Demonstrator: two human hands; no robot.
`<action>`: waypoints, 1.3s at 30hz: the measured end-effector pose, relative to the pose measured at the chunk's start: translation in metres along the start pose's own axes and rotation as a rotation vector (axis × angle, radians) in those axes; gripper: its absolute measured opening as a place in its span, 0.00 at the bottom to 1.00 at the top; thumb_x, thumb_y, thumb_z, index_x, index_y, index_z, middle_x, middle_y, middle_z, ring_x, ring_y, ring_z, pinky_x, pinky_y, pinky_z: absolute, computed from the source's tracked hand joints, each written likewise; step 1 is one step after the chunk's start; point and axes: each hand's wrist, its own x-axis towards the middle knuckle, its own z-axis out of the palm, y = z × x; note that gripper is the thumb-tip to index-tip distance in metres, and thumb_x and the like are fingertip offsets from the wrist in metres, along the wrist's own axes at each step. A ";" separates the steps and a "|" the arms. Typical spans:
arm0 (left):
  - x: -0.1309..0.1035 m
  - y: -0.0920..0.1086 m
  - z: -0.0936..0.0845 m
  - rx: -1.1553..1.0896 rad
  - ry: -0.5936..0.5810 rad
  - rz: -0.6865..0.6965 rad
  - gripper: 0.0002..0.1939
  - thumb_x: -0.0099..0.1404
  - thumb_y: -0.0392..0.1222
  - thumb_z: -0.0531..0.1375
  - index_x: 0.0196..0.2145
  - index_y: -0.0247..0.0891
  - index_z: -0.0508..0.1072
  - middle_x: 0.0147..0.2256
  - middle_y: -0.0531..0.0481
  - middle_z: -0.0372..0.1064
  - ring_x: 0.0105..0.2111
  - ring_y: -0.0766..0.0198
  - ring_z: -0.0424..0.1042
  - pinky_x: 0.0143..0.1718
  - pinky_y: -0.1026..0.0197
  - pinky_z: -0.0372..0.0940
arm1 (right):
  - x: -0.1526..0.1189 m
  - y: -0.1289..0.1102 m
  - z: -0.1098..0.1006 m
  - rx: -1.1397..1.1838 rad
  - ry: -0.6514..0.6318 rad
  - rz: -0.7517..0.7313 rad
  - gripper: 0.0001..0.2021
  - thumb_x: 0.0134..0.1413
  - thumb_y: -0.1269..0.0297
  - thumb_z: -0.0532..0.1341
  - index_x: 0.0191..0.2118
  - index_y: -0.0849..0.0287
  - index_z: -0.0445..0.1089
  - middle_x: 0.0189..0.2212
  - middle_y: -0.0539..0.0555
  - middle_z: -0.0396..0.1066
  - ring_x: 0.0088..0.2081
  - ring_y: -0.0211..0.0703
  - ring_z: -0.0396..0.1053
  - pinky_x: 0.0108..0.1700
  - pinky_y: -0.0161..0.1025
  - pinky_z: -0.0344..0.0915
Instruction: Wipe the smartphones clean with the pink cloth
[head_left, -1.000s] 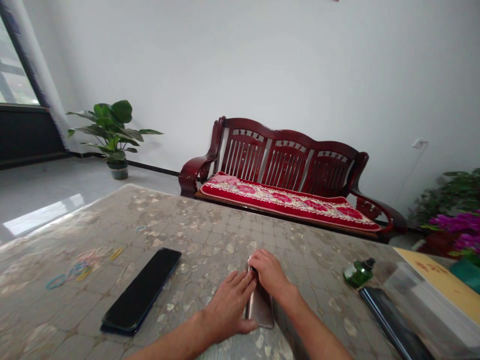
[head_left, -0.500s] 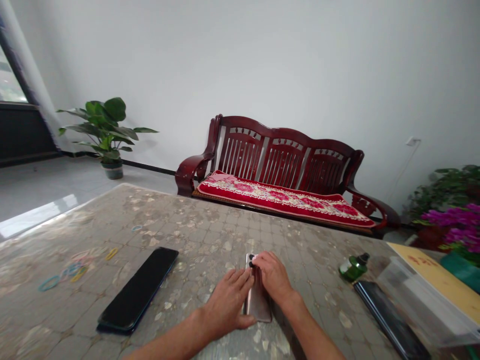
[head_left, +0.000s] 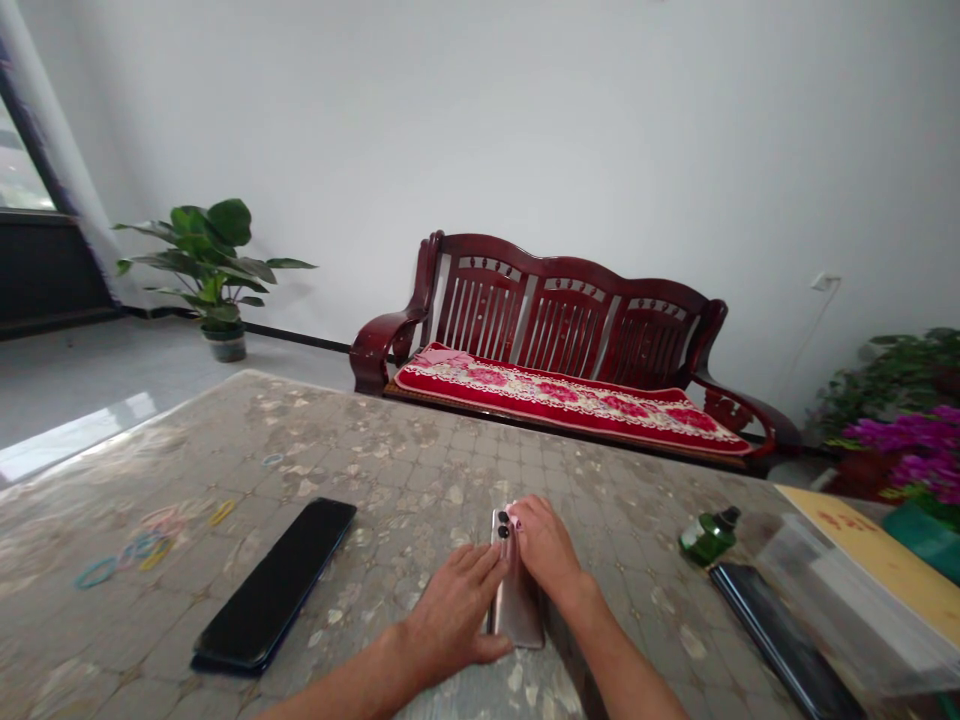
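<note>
A rose-gold smartphone point(head_left: 517, 610) lies on the patterned tablecloth point(head_left: 420, 460) with its back and two black camera lenses facing up. My left hand point(head_left: 459, 605) steadies it from the left, fingertips on its upper part and thumb by its near end. My right hand point(head_left: 544, 545) is closed over the far right corner, pinching a small pale pink cloth point(head_left: 513, 514) beside the lenses. Most of that cloth is hidden under the fingers. To the left rests a black phone point(head_left: 277, 585), screen up, with a dark blue edge beneath it.
Several coloured hair ties point(head_left: 150, 540) are scattered at the left. On the right stand a green bottle point(head_left: 707, 537), a long black case point(head_left: 784, 640), a clear plastic box point(head_left: 840, 600) and a yellow board point(head_left: 877, 550). Behind the table is a red wooden bench point(head_left: 562, 310).
My right hand has shifted slightly toward the far end of the smartphone, and both camera lenses now show more fully. The left hand stays almost in place.
</note>
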 end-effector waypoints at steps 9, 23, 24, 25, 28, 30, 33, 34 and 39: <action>0.000 0.000 0.001 0.005 0.011 -0.005 0.41 0.56 0.58 0.66 0.62 0.40 0.61 0.62 0.40 0.62 0.60 0.46 0.63 0.64 0.46 0.53 | -0.015 -0.007 -0.009 -0.023 -0.076 -0.036 0.15 0.61 0.78 0.53 0.39 0.57 0.75 0.40 0.54 0.73 0.45 0.45 0.66 0.49 0.36 0.61; -0.001 0.000 0.002 0.014 0.024 0.006 0.41 0.55 0.57 0.66 0.62 0.40 0.61 0.62 0.40 0.63 0.59 0.46 0.64 0.63 0.45 0.54 | -0.034 -0.009 -0.014 0.057 -0.037 -0.100 0.14 0.60 0.77 0.53 0.41 0.56 0.74 0.42 0.54 0.73 0.47 0.45 0.66 0.50 0.38 0.62; -0.001 0.000 0.001 0.016 0.017 0.003 0.41 0.56 0.58 0.66 0.62 0.40 0.62 0.62 0.40 0.63 0.59 0.46 0.64 0.64 0.45 0.54 | -0.032 -0.008 -0.014 0.058 -0.031 -0.098 0.14 0.61 0.76 0.53 0.41 0.56 0.74 0.42 0.54 0.73 0.47 0.45 0.67 0.50 0.38 0.62; -0.001 0.001 0.001 0.020 0.012 -0.002 0.40 0.56 0.58 0.66 0.61 0.40 0.62 0.61 0.39 0.63 0.59 0.46 0.64 0.64 0.45 0.54 | -0.029 -0.006 -0.013 0.054 -0.022 -0.092 0.14 0.62 0.76 0.53 0.41 0.56 0.75 0.42 0.54 0.73 0.47 0.45 0.67 0.50 0.38 0.62; -0.001 0.001 -0.001 0.033 0.003 -0.009 0.38 0.56 0.59 0.66 0.60 0.39 0.64 0.61 0.38 0.63 0.60 0.45 0.64 0.63 0.44 0.55 | -0.014 -0.001 -0.009 0.034 0.005 -0.070 0.14 0.62 0.75 0.53 0.43 0.57 0.75 0.42 0.55 0.74 0.47 0.45 0.67 0.51 0.39 0.63; -0.001 0.001 -0.001 0.040 -0.006 -0.010 0.38 0.56 0.59 0.66 0.59 0.39 0.65 0.61 0.38 0.63 0.60 0.45 0.64 0.63 0.44 0.55 | -0.007 0.002 -0.008 0.030 0.012 -0.052 0.14 0.62 0.75 0.53 0.43 0.59 0.76 0.42 0.56 0.74 0.47 0.45 0.68 0.52 0.39 0.63; -0.001 0.000 -0.001 0.047 -0.012 -0.008 0.38 0.56 0.59 0.66 0.59 0.39 0.65 0.62 0.38 0.63 0.60 0.45 0.64 0.63 0.44 0.55 | -0.008 0.004 -0.006 0.040 0.013 -0.043 0.15 0.61 0.75 0.54 0.46 0.59 0.76 0.45 0.57 0.75 0.49 0.46 0.68 0.55 0.41 0.63; -0.001 0.000 -0.001 0.046 -0.009 -0.005 0.38 0.56 0.59 0.66 0.60 0.39 0.64 0.62 0.38 0.62 0.60 0.45 0.63 0.63 0.44 0.54 | -0.012 0.004 -0.006 0.048 0.012 -0.045 0.15 0.61 0.74 0.55 0.47 0.58 0.76 0.46 0.57 0.75 0.50 0.46 0.68 0.56 0.41 0.63; -0.001 -0.002 0.002 0.035 0.004 -0.003 0.39 0.56 0.60 0.66 0.61 0.40 0.64 0.63 0.39 0.61 0.60 0.46 0.63 0.64 0.45 0.54 | -0.031 0.003 -0.007 0.096 0.015 -0.073 0.16 0.62 0.73 0.54 0.50 0.58 0.75 0.49 0.57 0.75 0.53 0.45 0.68 0.58 0.42 0.63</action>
